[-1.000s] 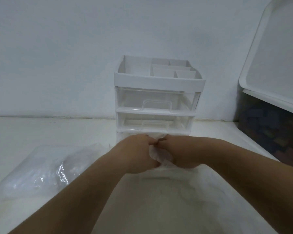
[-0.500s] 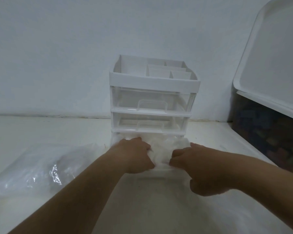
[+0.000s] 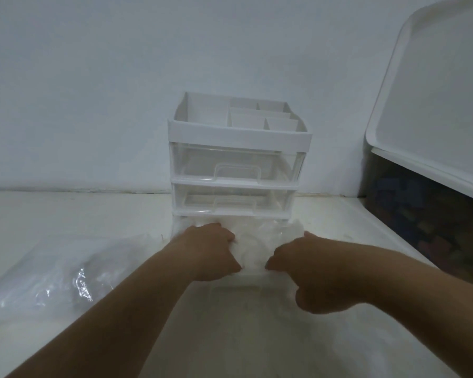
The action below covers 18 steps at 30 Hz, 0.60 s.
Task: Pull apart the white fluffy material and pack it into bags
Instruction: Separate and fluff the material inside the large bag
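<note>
The fluff (image 3: 253, 241) lies low, just in front of the drawers (image 3: 238, 170), with its long axis running left to right between the two hands. The left hand (image 3: 208, 249) curls tight into its left end. The right hand (image 3: 309, 271) grips its right end, slightly nearer (both knuckles up, forearms converging). Pulling outward along that axis should part it. The bag (image 3: 66, 271) lies on the bench (image 3: 66, 211) to the left, closer to the left hand.

A white organizer (image 3: 239, 137) with clear drawers stands against the far wall (image 3: 93, 91). At right, a white lid (image 3: 434, 105) tops a dark bin (image 3: 421, 214).
</note>
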Tool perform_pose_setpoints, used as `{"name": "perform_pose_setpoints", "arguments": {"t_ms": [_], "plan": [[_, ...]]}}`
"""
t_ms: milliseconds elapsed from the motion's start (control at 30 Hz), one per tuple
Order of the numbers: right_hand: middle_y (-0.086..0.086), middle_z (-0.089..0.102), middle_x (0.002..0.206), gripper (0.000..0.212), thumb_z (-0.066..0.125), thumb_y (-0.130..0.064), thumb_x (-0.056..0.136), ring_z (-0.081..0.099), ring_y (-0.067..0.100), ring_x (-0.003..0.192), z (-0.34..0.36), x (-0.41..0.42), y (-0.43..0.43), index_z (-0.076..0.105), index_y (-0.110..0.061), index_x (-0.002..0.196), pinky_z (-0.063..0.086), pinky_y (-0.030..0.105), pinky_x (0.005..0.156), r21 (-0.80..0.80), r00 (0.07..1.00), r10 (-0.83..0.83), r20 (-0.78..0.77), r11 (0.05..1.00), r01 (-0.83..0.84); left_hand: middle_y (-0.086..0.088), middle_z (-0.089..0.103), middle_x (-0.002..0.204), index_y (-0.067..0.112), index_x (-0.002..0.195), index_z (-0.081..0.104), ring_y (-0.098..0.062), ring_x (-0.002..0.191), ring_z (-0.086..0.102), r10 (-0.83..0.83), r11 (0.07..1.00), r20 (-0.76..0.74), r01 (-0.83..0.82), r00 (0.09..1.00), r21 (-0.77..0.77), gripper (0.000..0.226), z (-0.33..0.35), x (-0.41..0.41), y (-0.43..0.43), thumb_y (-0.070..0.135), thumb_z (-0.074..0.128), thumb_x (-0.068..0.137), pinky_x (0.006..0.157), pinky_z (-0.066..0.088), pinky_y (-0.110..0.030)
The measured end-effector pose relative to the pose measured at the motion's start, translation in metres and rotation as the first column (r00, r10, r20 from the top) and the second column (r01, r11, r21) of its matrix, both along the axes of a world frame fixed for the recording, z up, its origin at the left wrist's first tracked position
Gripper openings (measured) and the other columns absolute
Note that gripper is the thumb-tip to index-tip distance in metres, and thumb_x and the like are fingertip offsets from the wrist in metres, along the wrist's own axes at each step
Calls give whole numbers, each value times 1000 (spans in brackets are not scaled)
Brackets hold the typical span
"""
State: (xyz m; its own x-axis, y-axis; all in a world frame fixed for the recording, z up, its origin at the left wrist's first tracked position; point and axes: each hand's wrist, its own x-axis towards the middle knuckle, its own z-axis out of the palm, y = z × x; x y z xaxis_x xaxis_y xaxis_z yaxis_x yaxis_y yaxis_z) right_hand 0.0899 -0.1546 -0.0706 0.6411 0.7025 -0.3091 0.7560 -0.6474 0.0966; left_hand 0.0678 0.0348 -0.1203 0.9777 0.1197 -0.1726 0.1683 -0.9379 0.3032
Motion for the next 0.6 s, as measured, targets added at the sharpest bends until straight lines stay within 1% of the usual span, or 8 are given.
{"name": "perform_pose_setpoints", "arguments": {"t_ms": [67,133,200,267,367,433,500,600], "plan": [[-19,42,151,67,56,-14,90,28,4,145,4,-1,-9,37,-42,148,-9,41,122,87,1000,-15,-21,996,17,10,35,156,31,149,40,-17,143,33,23,999,58,-20,998,-39,72,-1,-1,2,48,68,85,117,27,-32],[-34,45,142,62,59,-19,91,39,-13,129,20,-6,-26,42,-53,140,13,25,123,224,1000,-25,-1,974,24,12,39,152,30,147,43,-13,140,37,34,998,126,-27,991,-57,72,1,-3,3,48,71,83,112,29,-26],[-42,56,123,52,65,-16,88,51,-21,106,35,-8,-48,59,-55,122,33,4,100,455,996,-86,4,887,75,12,44,148,31,143,48,-12,136,41,55,998,172,-49,984,-40,67,8,-8,4,51,71,84,108,32,-25],[-32,70,102,40,67,-7,87,63,-14,95,40,-7,-74,72,-43,103,46,11,91,698,976,-184,-118,683,213,11,51,143,30,137,56,-13,132,47,68,997,219,-71,973,9,58,18,-12,3,53,68,85,107,36,-28],[-11,76,79,25,68,-4,88,71,3,72,25,3,-113,77,-27,85,56,28,77,765,877,-390,-281,461,450,12,69,118,29,111,74,-10,105,63,51,998,391,-66,919,24,30,31,-18,-7,47,63,90,97,51,-33],[-7,76,76,22,71,-7,86,71,11,71,6,9,-133,77,-28,81,57,30,70,728,823,-474,-314,436,529,17,72,100,30,97,76,-5,90,65,39,998,537,-12,842,-55,24,34,-23,-24,45,57,92,87,54,-33],[-10,76,79,18,75,-16,85,70,9,72,-10,11,-145,78,-33,84,59,31,72,689,812,-491,-315,470,552,23,65,116,35,119,66,0,104,61,-16,981,575,124,818,-150,36,33,-32,-50,52,49,93,93,49,-26],[-22,74,86,15,75,-28,85,68,-2,79,-23,6,-153,76,-42,91,58,26,80,664,865,-412,-287,565,490,27,39,148,39,152,29,5,135,37,-140,933,507,285,850,-221,70,28,-36,-91,66,29,86,109,28,-16]]}}
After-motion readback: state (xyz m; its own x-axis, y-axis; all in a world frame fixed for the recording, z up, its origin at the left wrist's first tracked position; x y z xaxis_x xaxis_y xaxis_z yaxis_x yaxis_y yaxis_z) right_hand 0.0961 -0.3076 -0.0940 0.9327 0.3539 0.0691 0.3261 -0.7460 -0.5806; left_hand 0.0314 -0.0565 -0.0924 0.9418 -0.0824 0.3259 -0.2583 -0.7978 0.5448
